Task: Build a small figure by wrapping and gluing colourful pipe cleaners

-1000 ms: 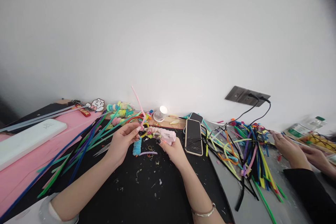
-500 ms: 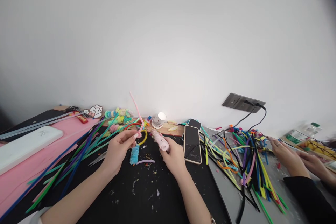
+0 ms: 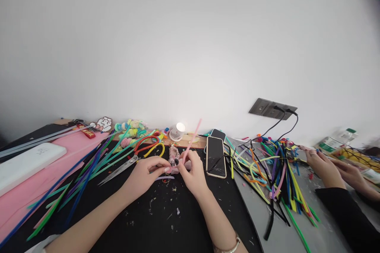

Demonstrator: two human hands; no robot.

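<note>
**Pinching a pink stem at the middle of the counter**

Both of the person's hands meet over the black counter point(image 3: 166, 225). The left hand point(image 3: 145, 174) has its grip closed, thumb and fingertips pressed on a small fuzzy craft piece point(image 3: 173, 157) held just above the surface. The right hand point(image 3: 193, 174) also has a tight grip, pinching the lower end of a pink pipe cleaner point(image 3: 192, 138) right beside that piece. The free end of the pipe cleaner slants up and to the right.

Scissors point(image 3: 124, 166) lie just left of the left hand. A phone point(image 3: 215, 157) lies face up near the right hand. Farther right is a heap of pipe cleaners point(image 3: 276, 170), with a co-worker's hands point(image 3: 325, 166) beyond it.
</note>
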